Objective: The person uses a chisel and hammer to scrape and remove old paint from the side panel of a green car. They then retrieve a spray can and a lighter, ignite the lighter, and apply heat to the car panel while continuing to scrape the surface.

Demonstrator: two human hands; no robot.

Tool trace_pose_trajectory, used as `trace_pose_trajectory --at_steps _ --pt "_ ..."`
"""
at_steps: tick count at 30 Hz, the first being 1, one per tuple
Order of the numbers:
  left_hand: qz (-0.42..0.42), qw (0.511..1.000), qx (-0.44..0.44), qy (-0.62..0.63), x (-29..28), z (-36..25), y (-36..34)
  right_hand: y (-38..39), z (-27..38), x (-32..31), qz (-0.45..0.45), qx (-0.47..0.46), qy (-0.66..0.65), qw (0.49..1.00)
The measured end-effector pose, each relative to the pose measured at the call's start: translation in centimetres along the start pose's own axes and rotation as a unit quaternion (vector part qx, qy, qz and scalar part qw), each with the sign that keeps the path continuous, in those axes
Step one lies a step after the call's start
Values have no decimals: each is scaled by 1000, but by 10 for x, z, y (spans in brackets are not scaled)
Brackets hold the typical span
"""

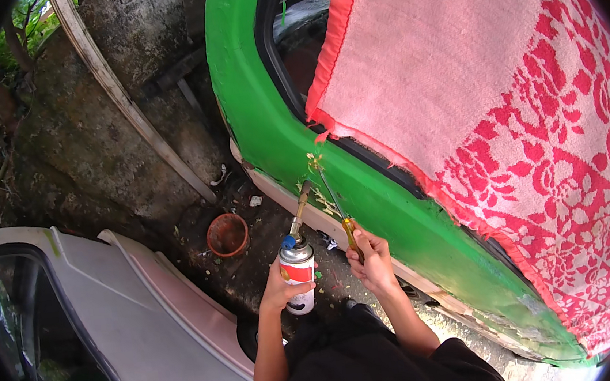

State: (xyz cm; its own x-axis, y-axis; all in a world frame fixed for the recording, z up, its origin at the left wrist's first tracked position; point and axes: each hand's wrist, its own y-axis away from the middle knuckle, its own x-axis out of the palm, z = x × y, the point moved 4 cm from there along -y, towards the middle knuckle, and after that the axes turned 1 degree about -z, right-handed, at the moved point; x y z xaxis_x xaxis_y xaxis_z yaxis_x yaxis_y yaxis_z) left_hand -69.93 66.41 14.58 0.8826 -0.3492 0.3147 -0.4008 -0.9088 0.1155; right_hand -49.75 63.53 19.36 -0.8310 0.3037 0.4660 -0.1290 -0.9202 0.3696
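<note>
My left hand [276,290] is closed round the can of a blowtorch [301,299], white and red with a blue knob. Its brass tube tilts up and away, the dark nozzle end close to the green car [256,100]. I can make out no flame. In my right hand [373,260] is a screwdriver [351,236], gripped by its yellow handle. The thin shaft points up along the green panel, just right of the nozzle. Pale, crumbly bits [315,161] show around the shaft's tip and beside it on the panel; whether they are loose paint I cannot tell.
A pink and red patterned towel [446,52] drapes over the green car's window and roof. At the left stands a grey-white car [133,310], leaving a narrow gap. A reddish-brown pot [227,235] sits on the ground ahead. Beyond are a stained wall [87,138] and a curved pale strip [123,98].
</note>
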Motion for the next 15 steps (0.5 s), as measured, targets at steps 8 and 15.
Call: trace_pose_trajectory --at_steps 8,15 --pt "-38 999 7 12 -11 -2 19 1 0 -3 9 0 -7 1000" --pt "-47 999 16 22 -13 -1 32 7 -3 -10 -8 -5 -8 1000"
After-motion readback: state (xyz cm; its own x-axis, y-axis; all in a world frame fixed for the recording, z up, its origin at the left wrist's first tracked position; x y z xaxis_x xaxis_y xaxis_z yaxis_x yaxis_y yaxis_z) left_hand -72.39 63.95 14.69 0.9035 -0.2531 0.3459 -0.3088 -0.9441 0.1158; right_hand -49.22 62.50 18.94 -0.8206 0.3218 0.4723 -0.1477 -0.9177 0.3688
